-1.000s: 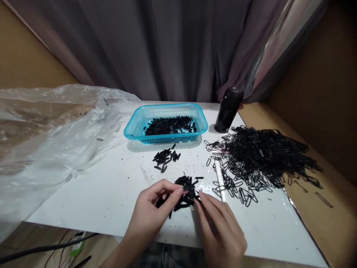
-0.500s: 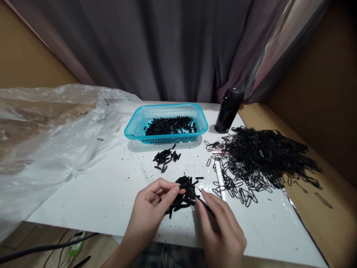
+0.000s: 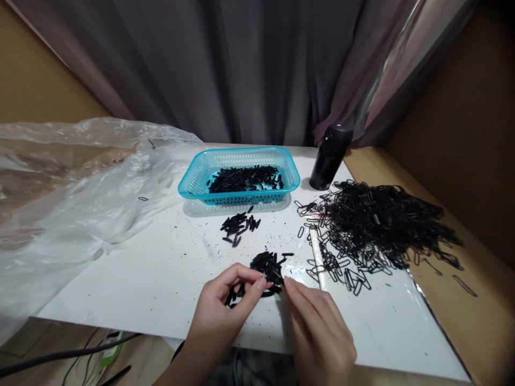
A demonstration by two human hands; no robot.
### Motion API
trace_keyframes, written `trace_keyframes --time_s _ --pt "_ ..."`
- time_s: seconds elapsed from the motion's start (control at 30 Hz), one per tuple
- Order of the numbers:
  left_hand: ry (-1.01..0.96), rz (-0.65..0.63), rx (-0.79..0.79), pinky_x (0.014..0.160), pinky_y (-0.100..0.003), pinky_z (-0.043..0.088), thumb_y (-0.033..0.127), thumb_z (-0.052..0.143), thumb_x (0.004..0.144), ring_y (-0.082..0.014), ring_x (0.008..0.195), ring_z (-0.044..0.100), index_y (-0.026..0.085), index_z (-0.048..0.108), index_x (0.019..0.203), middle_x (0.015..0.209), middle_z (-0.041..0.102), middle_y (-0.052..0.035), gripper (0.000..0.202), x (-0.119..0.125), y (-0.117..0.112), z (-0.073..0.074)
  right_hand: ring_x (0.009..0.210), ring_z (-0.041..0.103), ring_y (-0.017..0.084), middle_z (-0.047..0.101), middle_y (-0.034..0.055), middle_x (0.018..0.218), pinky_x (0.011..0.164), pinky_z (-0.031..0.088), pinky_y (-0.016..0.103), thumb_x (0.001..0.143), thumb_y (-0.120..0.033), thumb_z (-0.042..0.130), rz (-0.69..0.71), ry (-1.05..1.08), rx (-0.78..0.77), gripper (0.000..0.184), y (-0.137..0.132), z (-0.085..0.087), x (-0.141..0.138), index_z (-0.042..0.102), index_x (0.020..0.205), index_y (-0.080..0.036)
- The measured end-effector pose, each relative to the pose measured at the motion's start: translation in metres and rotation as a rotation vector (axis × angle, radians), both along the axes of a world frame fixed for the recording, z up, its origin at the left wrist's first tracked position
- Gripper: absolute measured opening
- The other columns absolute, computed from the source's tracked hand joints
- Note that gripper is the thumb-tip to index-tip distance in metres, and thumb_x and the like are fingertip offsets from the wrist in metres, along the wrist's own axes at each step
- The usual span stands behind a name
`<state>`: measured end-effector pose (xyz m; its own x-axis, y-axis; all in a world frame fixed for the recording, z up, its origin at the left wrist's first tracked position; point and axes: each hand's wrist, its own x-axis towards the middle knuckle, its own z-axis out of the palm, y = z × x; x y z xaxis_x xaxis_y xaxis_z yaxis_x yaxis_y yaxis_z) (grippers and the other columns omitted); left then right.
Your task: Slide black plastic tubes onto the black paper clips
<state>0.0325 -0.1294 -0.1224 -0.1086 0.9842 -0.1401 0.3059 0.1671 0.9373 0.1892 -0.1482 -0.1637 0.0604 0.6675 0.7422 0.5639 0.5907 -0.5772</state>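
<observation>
Working over black pieces [image 3: 264,262], left hand [image 3: 216,311] and right hand [image 3: 322,324] pinch closed, contents unclear; next move likely demands precision.

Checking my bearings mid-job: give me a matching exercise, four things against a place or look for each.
1. Basket
2. Bottle
3. Loop heap
4. Near pile of black pieces

A. Closest to the left hand and right hand
B. Light blue, perforated walls
C. Across the white surface's right edge
D. Back right, near the curtain

Pairs: 1-B, 2-D, 3-C, 4-A
</observation>
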Motion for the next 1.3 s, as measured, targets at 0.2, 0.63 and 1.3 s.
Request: trace_keyframes --time_s 0.2,0.63,1.3 --pt "0.083 -0.176 0.144 0.073 -0.027 0.047 0.025 0.055 0.089 -0.0178 0.078 0.062 0.020 0.059 0.070 0.079 0.066 -0.0018 0.020 -0.002 0.004 0.005 0.087 0.070 0.023 0.077 0.0112 0.102 0.070 0.057 0.035 0.089 0.002 0.061 0.008 -0.015 0.017 0.034 0.003 0.001 -0.001 0.071 0.115 -0.015" --pt "-0.190 -0.204 0.126 0.092 -0.029 0.055 0.026 0.062 0.091 -0.0215 0.102 0.068 0.019 0.066 0.077 0.110 0.074 -0.0093 0.016 -0.019 0.008 0.001 0.083 0.073 0.016 0.077 0.0030 0.094 0.073 0.060 0.026 0.092 -0.009 0.063 0.110 0.143 -0.215 0.019 0.001 0.007 0.002 0.073 0.104 -0.021" --pt "-0.093 -0.193 0.254 0.081 -0.021 0.058 0.016 0.064 0.089 -0.0165 0.088 0.073 0.020 0.074 0.079 0.094 0.076 -0.0060 0.014 -0.019 0.009 -0.014 0.082 0.073 0.016 0.078 0.0061 0.094 0.076 0.058 0.027 0.093 -0.004 0.060 0.125 -0.012 -0.134 0.019 0.006 0.012 0.001 0.073 0.101 -0.015"
